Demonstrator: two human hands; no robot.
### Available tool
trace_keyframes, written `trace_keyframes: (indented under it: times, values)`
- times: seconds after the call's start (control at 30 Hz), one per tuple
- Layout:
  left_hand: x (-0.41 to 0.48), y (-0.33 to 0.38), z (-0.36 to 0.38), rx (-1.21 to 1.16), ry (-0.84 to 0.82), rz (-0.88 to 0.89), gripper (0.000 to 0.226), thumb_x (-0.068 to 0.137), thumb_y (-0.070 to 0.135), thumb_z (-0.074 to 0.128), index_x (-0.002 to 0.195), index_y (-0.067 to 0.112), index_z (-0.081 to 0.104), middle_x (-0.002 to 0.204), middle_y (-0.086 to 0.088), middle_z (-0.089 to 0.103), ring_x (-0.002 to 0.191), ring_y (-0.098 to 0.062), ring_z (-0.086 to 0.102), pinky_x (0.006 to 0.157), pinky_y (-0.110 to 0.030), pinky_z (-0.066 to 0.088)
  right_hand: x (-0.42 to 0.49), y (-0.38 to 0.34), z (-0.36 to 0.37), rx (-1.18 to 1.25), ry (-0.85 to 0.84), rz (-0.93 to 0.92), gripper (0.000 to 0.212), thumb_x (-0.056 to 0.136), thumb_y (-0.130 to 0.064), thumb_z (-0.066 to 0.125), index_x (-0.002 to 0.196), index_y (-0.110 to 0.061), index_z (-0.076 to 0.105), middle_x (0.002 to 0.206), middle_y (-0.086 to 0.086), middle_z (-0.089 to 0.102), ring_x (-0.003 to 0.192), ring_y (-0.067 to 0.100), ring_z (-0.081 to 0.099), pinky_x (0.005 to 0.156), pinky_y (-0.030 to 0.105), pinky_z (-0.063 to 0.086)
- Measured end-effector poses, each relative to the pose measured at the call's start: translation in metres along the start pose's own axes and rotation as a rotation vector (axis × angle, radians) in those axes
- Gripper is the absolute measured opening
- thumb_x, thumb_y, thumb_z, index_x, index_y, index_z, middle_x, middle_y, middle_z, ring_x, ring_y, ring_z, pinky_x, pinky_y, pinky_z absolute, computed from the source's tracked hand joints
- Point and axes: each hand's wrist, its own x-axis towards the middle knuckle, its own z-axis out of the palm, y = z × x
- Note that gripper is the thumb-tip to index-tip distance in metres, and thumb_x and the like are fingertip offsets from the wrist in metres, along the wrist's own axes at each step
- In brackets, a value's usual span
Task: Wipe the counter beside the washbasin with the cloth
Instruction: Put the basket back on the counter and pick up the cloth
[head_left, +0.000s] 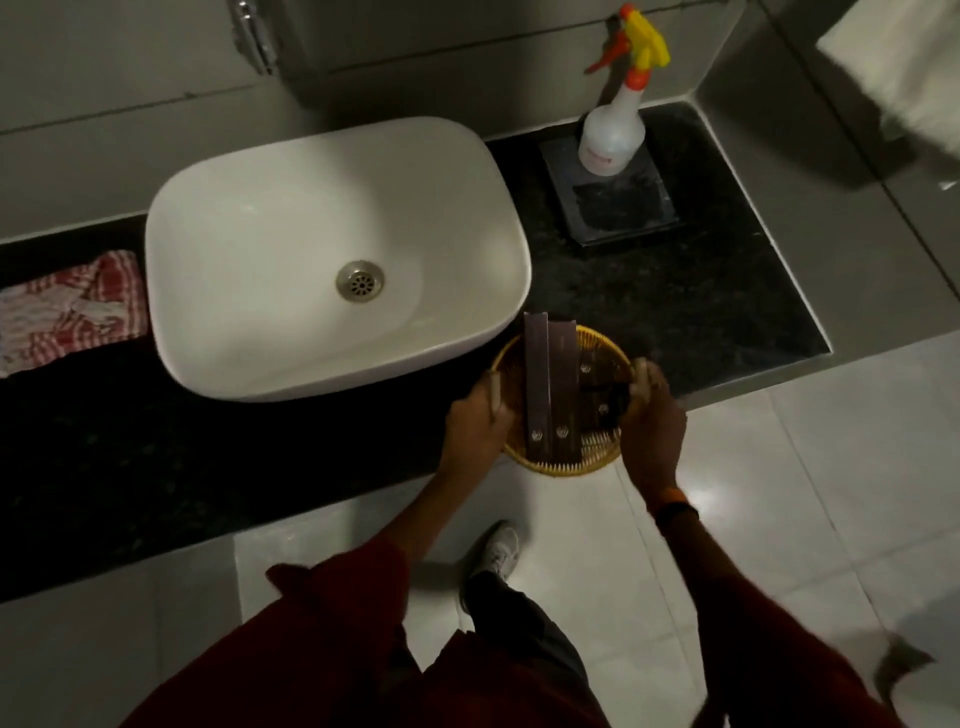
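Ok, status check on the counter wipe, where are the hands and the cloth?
Left hand and right hand both gripping the basket rim at the counter edge. Cloth untouched, left of the washbasin. Spray bottle and tray stand on the right side.

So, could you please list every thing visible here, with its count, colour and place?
washbasin: one, white, on the counter, centre.
counter: one, dark speckled stone, along the wall.
cloth: one, red and white checked, left of the washbasin.
spray bottle: one, white with orange and yellow trigger, on the tray.
tray: one, dark square, counter's right back.
basket: one, yellow woven, at the counter's front edge, holding dark boxes.
boxes: at least two, dark brown.
left hand: on the basket's left rim.
right hand: on its right rim.
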Motion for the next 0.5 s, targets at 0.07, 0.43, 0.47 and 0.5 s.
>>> trace_keyframes:
  times: [0.07, 0.43, 0.47, 0.5]
  values:
    - [-0.028, -0.030, -0.020, -0.005, 0.007, -0.058, 0.020, 0.098, 0.017, 0.055, 0.112, 0.006, 0.063, 0.098, -0.019, 0.073, 0.090, -0.033, 0.072, 0.081, -0.037, 0.057, -0.041, -0.008, 0.010, 0.033, -0.025, 0.048, 0.023, 0.112, -0.025, 0.035, 0.112, -0.024, 0.059, 0.093, -0.006, 0.064, 0.078, 0.011, 0.063, 0.076, 0.031, 0.056]
    - [-0.145, -0.224, -0.210, -0.113, 0.246, -0.269, 0.014, 0.103, 0.017, 0.049, 0.101, 0.025, 0.060, 0.081, -0.019, 0.069, 0.071, -0.034, 0.068, 0.062, -0.041, 0.056, -0.217, -0.134, 0.168, 0.078, -0.361, -0.142, 0.022, 0.105, -0.008, 0.045, 0.122, -0.016, 0.058, 0.085, -0.004, 0.068, 0.062, 0.000, 0.060, 0.054, 0.013, 0.045]
    - [-0.150, -0.241, -0.232, -0.120, 0.273, -0.275, 0.013, 0.103, 0.018, 0.049, 0.100, 0.021, 0.062, 0.082, -0.019, 0.068, 0.072, -0.034, 0.067, 0.063, -0.042, 0.055, -0.228, -0.151, 0.188, 0.088, -0.387, -0.166, 0.023, 0.105, -0.008, 0.046, 0.124, -0.014, 0.058, 0.087, -0.004, 0.067, 0.065, 0.001, 0.061, 0.056, 0.018, 0.049]
    - [-0.153, -0.259, -0.254, -0.123, 0.298, -0.275, 0.012, 0.103, 0.016, 0.050, 0.100, 0.017, 0.062, 0.083, -0.018, 0.068, 0.073, -0.033, 0.066, 0.063, -0.041, 0.055, -0.239, -0.170, 0.209, 0.096, -0.416, -0.179, 0.025, 0.105, -0.008, 0.047, 0.126, -0.012, 0.058, 0.090, -0.004, 0.067, 0.068, 0.003, 0.062, 0.059, 0.023, 0.052]
